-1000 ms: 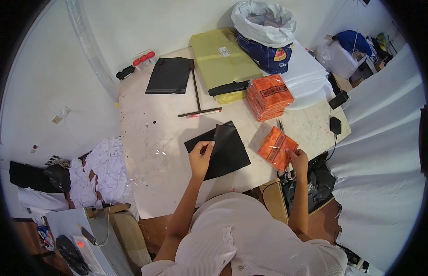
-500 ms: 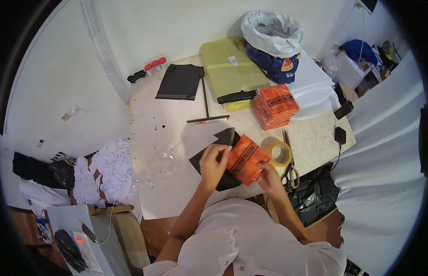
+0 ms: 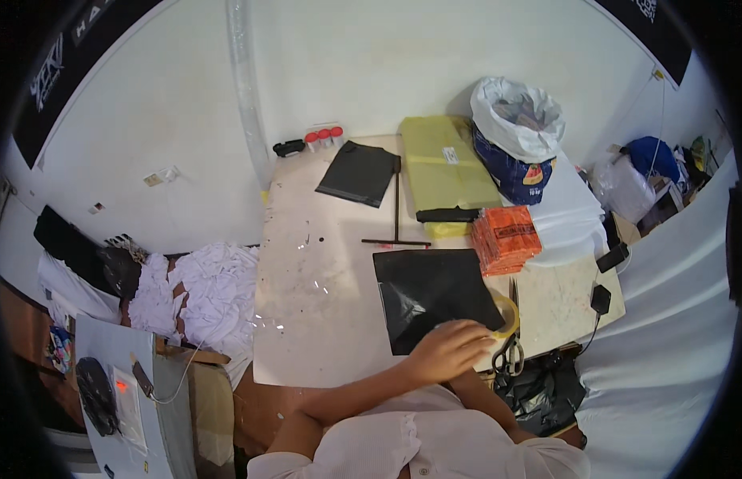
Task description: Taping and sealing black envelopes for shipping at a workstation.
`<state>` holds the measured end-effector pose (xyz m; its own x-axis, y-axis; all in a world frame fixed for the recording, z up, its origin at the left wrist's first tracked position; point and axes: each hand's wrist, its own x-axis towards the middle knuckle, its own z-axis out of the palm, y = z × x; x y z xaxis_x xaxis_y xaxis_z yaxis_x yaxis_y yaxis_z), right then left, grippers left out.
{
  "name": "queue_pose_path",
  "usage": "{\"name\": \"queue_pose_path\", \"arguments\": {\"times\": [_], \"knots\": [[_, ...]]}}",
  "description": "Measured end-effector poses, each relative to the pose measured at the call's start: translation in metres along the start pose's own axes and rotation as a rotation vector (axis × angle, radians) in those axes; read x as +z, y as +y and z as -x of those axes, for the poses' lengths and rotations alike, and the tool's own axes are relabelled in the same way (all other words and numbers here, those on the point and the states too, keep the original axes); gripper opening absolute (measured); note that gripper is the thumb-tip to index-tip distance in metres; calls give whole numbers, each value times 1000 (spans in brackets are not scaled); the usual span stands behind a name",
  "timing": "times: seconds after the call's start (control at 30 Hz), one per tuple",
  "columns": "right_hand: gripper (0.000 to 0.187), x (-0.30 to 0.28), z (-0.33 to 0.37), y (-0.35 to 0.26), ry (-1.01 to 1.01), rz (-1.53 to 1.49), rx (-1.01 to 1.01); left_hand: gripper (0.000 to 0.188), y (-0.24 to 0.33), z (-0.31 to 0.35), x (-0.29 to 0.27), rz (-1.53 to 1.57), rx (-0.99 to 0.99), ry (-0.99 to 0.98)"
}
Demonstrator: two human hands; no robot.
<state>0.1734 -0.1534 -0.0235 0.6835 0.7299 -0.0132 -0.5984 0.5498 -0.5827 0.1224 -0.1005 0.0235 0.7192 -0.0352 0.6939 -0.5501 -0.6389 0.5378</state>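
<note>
A black plastic mailing bag lies on the table in front of me, its surface creased and shiny. Over its near right corner is my left hand, seen from the back, fingers together and curled toward the right. Whatever they grip is hidden. My right hand sits behind and below the left one; only the right forearm shows, so its fingers cannot be seen. Just right of the left fingertips is a roll of yellowish tape, with scissors beside it at the table edge. No loose orange packet shows in my hands.
Orange packets are stacked beyond the tape. Behind them stand a blue-and-white sack and a yellow package. Another black bag and a dark T-shaped tool lie farther left. White cloth is heaped beyond the table's left side.
The orange packet between my hands is out of sight. The black bag now lies spread out, and my left hand has crossed right over my right hand. The view has tilted up.
</note>
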Motion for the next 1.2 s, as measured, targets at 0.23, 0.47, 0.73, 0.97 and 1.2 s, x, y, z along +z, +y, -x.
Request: {"name": "queue_pose_path", "arguments": {"times": [0.23,0.47,0.73,0.97,1.2], "knots": [[48,27,-25,-25,-188,-476,76,61,-17,-12,-86,324,-363,911],[47,-12,-22,-17,-233,-481,107,55,-50,-16,-104,1001,-616,852],[46,-18,-64,4,-243,-455,144,49,-53,-17,-88,1274,-490,990],[46,-35,-63,16,-234,-433,181,39,-45,-7,-67,1232,-781,911],[43,4,-52,-21,-201,256,-152,44,-51,-14,-88,1220,-510,830]]}}
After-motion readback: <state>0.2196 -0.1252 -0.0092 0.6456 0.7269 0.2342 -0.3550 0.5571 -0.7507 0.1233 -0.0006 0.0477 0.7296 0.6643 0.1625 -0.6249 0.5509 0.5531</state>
